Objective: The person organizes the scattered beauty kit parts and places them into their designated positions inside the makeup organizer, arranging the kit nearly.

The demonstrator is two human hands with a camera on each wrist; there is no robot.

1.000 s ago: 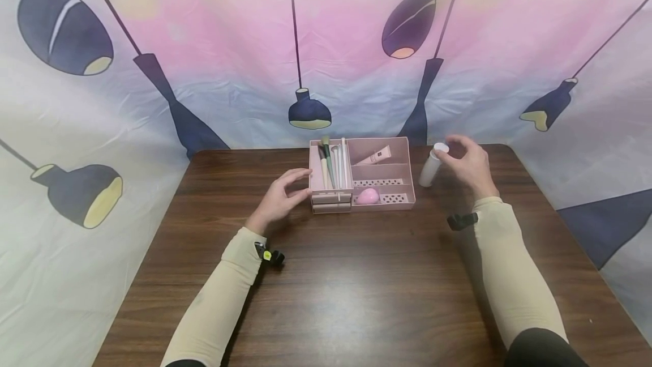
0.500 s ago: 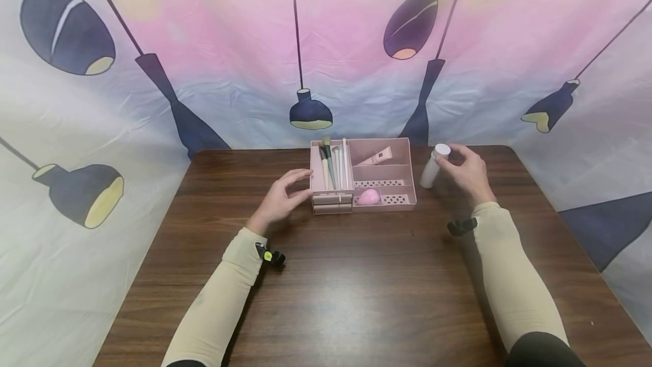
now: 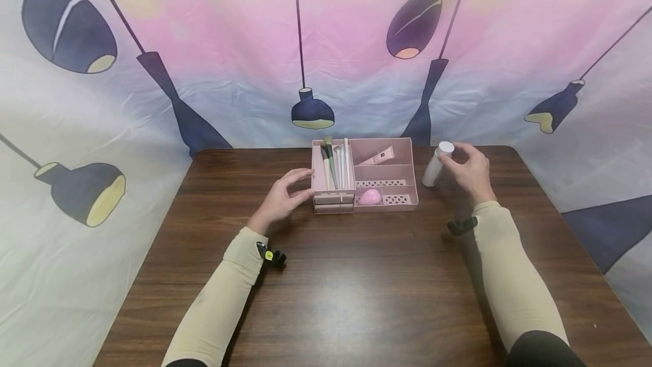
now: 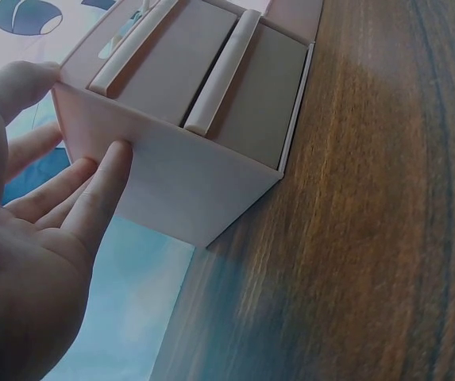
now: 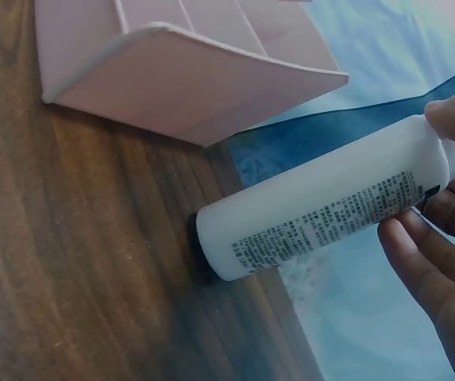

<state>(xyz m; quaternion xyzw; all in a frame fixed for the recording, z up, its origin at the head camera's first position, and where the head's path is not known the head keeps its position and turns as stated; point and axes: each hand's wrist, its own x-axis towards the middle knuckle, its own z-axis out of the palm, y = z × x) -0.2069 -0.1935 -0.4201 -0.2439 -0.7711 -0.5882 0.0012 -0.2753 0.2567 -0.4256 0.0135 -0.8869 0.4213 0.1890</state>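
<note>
A pink makeup organizer stands near the table's back edge. Makeup brushes lean in its left section; a pink tube and a pink makeup sponge lie in the right compartments. My left hand is at the organizer's left side, its fairly straight fingertips right at the side wall. To the right, my right hand holds a white bottle by its upper end, thumb on one side and fingers on the other. The bottle's base is close over the table, with a dark shadow under it.
The brown wooden table stretches in front of the organizer. Behind it hangs a cloth backdrop printed with dark lamps. Two shut drawers face the front at the organizer's lower left.
My right hand's fingers have come down from above the cap to the bottle's upper end. The left hand stays at the organizer's side. The whole head view has shifted slightly.
</note>
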